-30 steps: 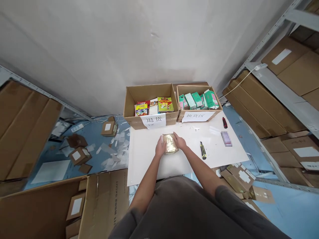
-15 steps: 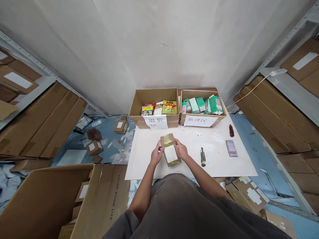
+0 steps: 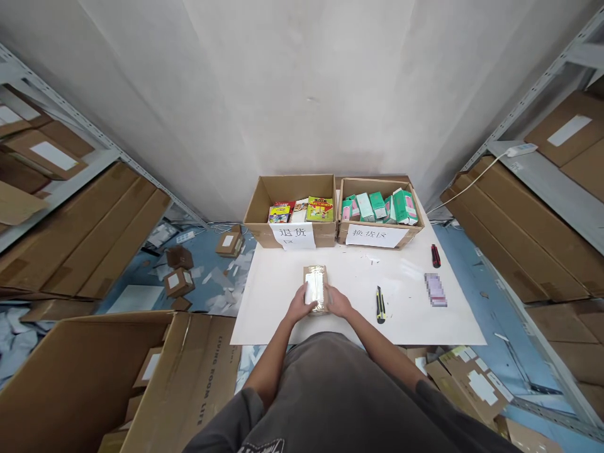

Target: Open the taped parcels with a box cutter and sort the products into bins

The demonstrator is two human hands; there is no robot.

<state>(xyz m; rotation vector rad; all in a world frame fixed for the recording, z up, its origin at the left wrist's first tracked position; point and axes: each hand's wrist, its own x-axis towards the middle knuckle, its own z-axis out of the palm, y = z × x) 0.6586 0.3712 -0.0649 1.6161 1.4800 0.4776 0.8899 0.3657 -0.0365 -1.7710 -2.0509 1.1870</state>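
Between both hands is a small taped cardboard box (image 3: 316, 281) with a white label on its upper face, near the front of the white table (image 3: 274, 296). My left hand (image 3: 301, 304) grips its left side, with the thumb over the near part of the label. On the opposite side, my right hand (image 3: 338, 302) holds the box's right edge. A yellow-and-black utility knife (image 3: 380, 305) lies on the table to the right of the hands. Farther right is a red-and-black utility knife (image 3: 435, 256), with a blurred-out purple item (image 3: 435, 290) just below it.
At the table's back stand two open cartons with handwritten signs: the left carton (image 3: 325, 235) holds colourful packs, the right carton (image 3: 415, 238) green-and-white boxes. A large open carton (image 3: 207, 365) is at lower left. Shelves with boxes (image 3: 94, 233) flank both sides.
The small box has turned from a slant to nearly straight, its label now facing up more squarely. My left hand has shifted toward its near edge, and the view has tilted slightly.
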